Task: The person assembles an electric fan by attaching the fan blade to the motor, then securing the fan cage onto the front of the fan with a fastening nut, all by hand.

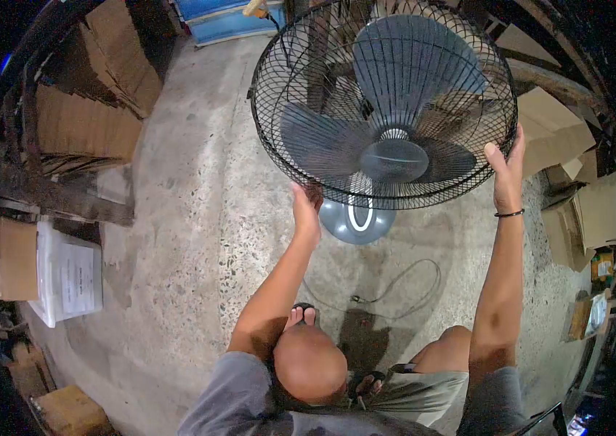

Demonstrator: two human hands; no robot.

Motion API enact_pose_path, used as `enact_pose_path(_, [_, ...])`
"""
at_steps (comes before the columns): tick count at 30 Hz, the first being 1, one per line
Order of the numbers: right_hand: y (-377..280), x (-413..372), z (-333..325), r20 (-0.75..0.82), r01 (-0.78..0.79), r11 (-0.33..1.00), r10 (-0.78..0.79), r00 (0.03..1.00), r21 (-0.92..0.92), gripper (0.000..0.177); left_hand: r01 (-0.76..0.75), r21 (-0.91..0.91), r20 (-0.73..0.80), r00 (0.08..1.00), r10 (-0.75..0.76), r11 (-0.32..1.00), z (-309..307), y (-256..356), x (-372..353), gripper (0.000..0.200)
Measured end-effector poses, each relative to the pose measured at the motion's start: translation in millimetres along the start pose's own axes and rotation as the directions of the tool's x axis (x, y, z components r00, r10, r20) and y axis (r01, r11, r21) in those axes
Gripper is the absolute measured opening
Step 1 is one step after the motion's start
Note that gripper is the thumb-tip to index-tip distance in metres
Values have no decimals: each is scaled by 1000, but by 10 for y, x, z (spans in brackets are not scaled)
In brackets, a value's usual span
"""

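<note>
A black wire-caged fan head [395, 161] with dark blades fills the upper middle of the view. My left hand [308, 211] is closed on the lower left rim of the cage, its thumb in front and the other fingers partly hidden. On the right rim, my right hand [508, 168] grips the cage with its thumb at the front and fingers around the outer edge. Below the cage shows the fan's round grey base [359, 221] on the floor, with a white oval on it. Part of the stand is hidden behind the fan head.
A thin cord [435, 280] lies looped on the concrete floor [184, 218] by my feet. Stacked cardboard [90, 123] and a white bin [68, 276] are at left. Cardboard sheets [606, 207] lean at right; a blue container [228, 20] stands at the back.
</note>
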State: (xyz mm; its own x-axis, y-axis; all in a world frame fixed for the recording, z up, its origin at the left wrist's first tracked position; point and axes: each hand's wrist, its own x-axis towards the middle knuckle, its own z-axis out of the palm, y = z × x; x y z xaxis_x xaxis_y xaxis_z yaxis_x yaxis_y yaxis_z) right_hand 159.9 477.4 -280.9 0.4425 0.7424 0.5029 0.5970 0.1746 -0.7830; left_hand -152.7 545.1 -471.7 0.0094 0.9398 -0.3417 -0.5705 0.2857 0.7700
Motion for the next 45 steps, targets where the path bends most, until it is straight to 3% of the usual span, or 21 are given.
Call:
enact_pose_path(4, [-25, -17, 24, -22, -24, 999, 25, 999, 41, 88, 72, -69, -81, 994, -77, 995, -4, -55, 61, 66])
enact_pose_path(7, [-37, -10, 21, -20, -5, 999, 4, 1000, -38, 87, 80, -54, 39, 996, -78, 995, -33, -70, 47, 81])
enact_pose_path(10, [-30, -27, -6, 21, 5, 1000, -5, 1000, 6, 83, -30, -247, 34, 999, 40, 969, -88, -4, 66, 63])
enact_pose_path(12, [16, -34, -17, 37, 35, 999, -36, 999, 7, 82, 4, 266, -14, 1000, 0, 964, -198, 122, 73, 62])
enact_pose_path(13, [-36, -41, -18, 36, 17, 1000, -16, 999, -10, 81, -28, 259, -15, 999, 33, 965, -216, 262, 142, 62])
enact_pose_path(15, [-68, -30, -32, 31, 17, 1000, -17, 999, -18, 81, -414, 381, -36, 887, 461, 827, -209, 674, 157, 62])
enact_pose_path(16, [-50, -27, -35, 38, 9, 1000, -9, 999, -8, 81, -542, 368, -7, 811, 585, 756, -170, 909, 185, 61])
enact_pose_path(17, [-35, -30, -31, 49, -8, 1000, 8, 999, -2, 81, -549, 366, -13, 804, 594, 751, -50, 1120, 164, 61])
enact_pose_path(19, [-50, -22, -6, 66, -3, 1000, 1, 998, 26, 82, -729, 380, 200, 666, 719, 569, 171, 1427, 137, 68])
enact_pose_path(20, [-52, -28, 5, 34, -22, 999, 20, 999, 44, 83, -733, 378, 199, 661, 724, 565, 230, 1473, 153, 68])
enact_pose_path(22, [11, -21, -8, -5, -20, 1000, 20, 1000, 18, 86, -773, 410, 347, 623, 701, 485, 341, 1533, 155, 80])
enact_pose_path(27, [-21, -38, 9, -24, -25, 999, 25, 999, 24, 86, -794, 404, 384, 599, 703, 455, 386, 1599, 221, 89])
enact_pose_path(29, [-16, -47, -1, -24, -43, 999, 43, 999, 23, 85, -810, 484, 457, 558, 693, 333, 373, 1624, 202, 84])
enact_pose_path(32, [5, -62, -18, 6, 4, 1000, -4, 1000, -22, 83, -812, 421, 325, 552, 768, 405, 487, 1541, 191, 89])
enact_pose_path(36, [2, -46, 0, 9, -33, 996, 33, 999, 83, 84, -797, 441, 283, 560, 779, 412, 632, 1515, 241, 85])
enact_pose_path(37, [-51, -66, 7, 16, -38, 991, 36, 999, 127, 85, -815, 359, 294, 562, 773, 456, 635, 1510, 276, 85])
enact_pose_path(39, [-156, -103, 105, -39, -90, 977, 99, 994, 193, 92, -768, 370, 305, 631, 713, 522, 474, 1451, 450, 87])
enact_pose_path(41, [105, -100, 102, -42, -33, 985, 41, 998, 170, 107, -767, 378, 369, 638, 675, 518, 344, 1488, 491, 80])
enact_pose_path(42, [34, -108, 123, -47, -37, 954, 53, 997, 297, 117, -742, 460, 373, 660, 652, 488, 244, 1482, 570, 78])
enact_pose_path(43, [53, -137, 102, -67, -46, 951, 69, 995, 307, 122, -783, 469, 417, 604, 679, 408, 218, 1496, 553, 77])
enact_pose_path(45, [251, -100, 116, -117, 30, 971, -2, 993, 239, 114, -808, 424, 451, 580, 679, 409, 168, 1466, 615, 76])
